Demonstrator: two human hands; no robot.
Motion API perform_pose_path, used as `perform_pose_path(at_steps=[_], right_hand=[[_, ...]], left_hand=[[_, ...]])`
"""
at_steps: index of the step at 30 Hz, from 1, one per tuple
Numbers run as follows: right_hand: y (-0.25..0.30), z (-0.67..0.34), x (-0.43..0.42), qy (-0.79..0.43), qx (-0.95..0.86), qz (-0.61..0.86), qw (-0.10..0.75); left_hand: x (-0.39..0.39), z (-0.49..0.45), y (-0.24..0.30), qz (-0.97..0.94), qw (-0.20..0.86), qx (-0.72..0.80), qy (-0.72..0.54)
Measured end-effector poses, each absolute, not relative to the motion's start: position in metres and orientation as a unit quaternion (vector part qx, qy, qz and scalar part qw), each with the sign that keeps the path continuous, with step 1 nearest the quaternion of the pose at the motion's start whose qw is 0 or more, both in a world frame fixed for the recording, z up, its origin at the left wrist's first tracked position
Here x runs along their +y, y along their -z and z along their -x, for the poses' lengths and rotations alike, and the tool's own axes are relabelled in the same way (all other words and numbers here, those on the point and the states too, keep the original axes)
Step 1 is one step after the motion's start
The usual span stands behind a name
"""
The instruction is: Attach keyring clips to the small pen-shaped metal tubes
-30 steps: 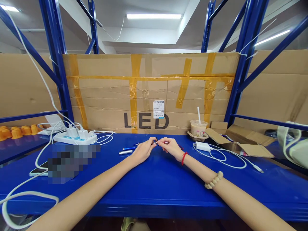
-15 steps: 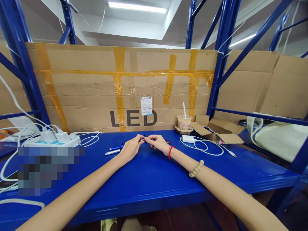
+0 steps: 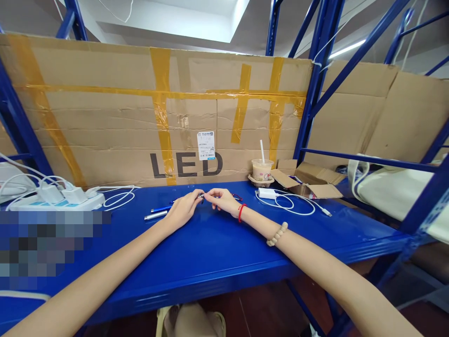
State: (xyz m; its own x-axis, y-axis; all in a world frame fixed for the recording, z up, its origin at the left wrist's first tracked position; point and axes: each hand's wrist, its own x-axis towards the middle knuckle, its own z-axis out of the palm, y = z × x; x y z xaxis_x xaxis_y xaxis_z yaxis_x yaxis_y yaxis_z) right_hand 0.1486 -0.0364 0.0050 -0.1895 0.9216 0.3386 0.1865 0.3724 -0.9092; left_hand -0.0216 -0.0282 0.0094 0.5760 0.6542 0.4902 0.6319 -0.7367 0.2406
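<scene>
Over the blue shelf surface [image 3: 196, 248], my two hands meet fingertip to fingertip. My left hand [image 3: 183, 209] is closed in a pinch around a small dark and silvery piece [image 3: 201, 197], too small to name. The fingers of my right hand [image 3: 224, 201] are closed too, thumb and index pinched at the other side of that spot; what they grip is mostly hidden. A silver pen [image 3: 155, 216] and a blue pen [image 3: 160, 209] lie beside my left hand, their right ends behind it. Something thin and dark red [image 3: 237, 197] lies partly behind my right hand.
To the right are a white charger [image 3: 267, 193] with its cable, a drink cup [image 3: 262, 170] with a straw, and an opened cardboard box [image 3: 315, 180]. A white power strip [image 3: 59, 202] with plugs and cables stands left. A large cardboard panel [image 3: 115, 135] closes off the back.
The whole view has shifted, so the scene sits a little further left and higher. My hands stay together at the same place on the shelf, with only slight finger movement.
</scene>
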Motion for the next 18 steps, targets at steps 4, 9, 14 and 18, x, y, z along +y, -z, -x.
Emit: perform_pose_path(at_steps=[4, 9, 14, 18], right_hand=[[-0.0042, -0.1484, -0.0348, -0.358, -0.666, 0.42, 0.502], [-0.0033, -0.1479, -0.0317, -0.311, -0.668, 0.408, 0.539], [-0.0028, -0.1495, -0.0319, -0.242, -0.713, 0.382, 0.536], [-0.0023, -0.1507, -0.0321, -0.241, -0.723, 0.378, 0.525]], left_hand=[[-0.0253, 0.0211, -0.0079, -0.891, -0.007, 0.363, -0.272], [-0.0247, 0.02, -0.0074, -0.882, -0.028, 0.388, -0.266], [-0.0259, 0.0201, -0.0078, -0.874, -0.022, 0.405, -0.267], [-0.0274, 0.0197, -0.0085, -0.874, -0.011, 0.408, -0.264]])
